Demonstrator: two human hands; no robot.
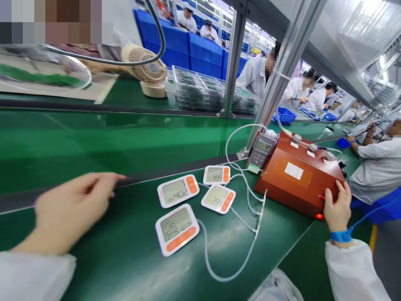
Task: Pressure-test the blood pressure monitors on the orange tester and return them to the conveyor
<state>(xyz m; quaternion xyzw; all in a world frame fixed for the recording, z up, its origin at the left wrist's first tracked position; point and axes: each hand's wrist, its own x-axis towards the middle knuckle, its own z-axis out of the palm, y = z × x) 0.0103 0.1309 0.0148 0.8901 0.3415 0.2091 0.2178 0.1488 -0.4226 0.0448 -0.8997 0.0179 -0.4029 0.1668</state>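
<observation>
Right fingers apart on boxy orange-red metal unit, likely bracing it; left fingers pinched together; between, rounded white-orange plastic monitors, apparently tethered by white tubing.

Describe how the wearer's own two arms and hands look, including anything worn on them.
Both the left hand and the right hand are ungloved, below long white sleeves. The right wrist wears a bright blue band, with a thin blue cord running off it. No band shows on the left wrist. I see no markings on either sleeve.
</observation>
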